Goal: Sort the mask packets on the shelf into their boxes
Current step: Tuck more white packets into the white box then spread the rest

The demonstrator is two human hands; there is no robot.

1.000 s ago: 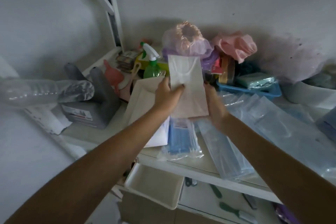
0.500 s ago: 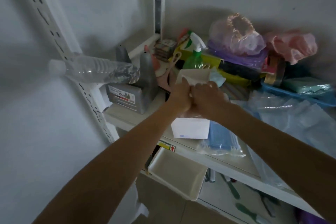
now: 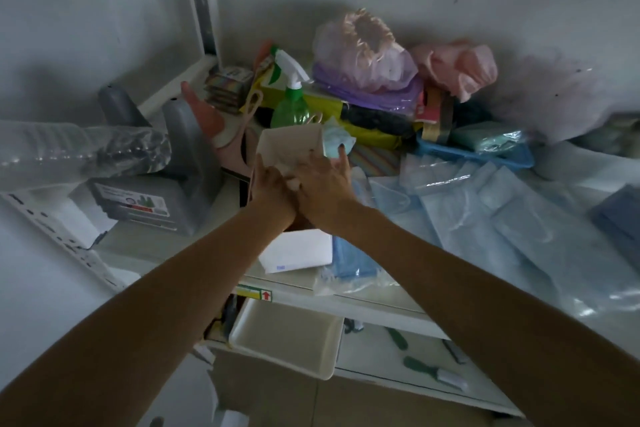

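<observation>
An open pale mask box (image 3: 289, 144) lies on the white shelf (image 3: 367, 303), its flap raised toward the wall. My left hand (image 3: 268, 189) grips the box's left edge. My right hand (image 3: 323, 185) presses a white mask packet (image 3: 294, 181) down into the box, index finger stretched out; most of the packet is hidden under both hands. The white end of a box (image 3: 294, 251) shows below my wrists. A blue mask packet (image 3: 349, 262) lies beside it. Several clear packets of pale blue masks (image 3: 485, 218) spread over the shelf to the right.
A green spray bottle (image 3: 289, 104), bagged items (image 3: 360, 52) and a blue tray (image 3: 474, 154) crowd the back of the shelf. A grey device (image 3: 166, 198) and a clear plastic bottle (image 3: 86, 152) sit at the left. A white tray (image 3: 287, 336) juts out below the shelf.
A second ago I held the white packet up in front of me with both hands. It has since gone down into the box, and my hands now press it there.
</observation>
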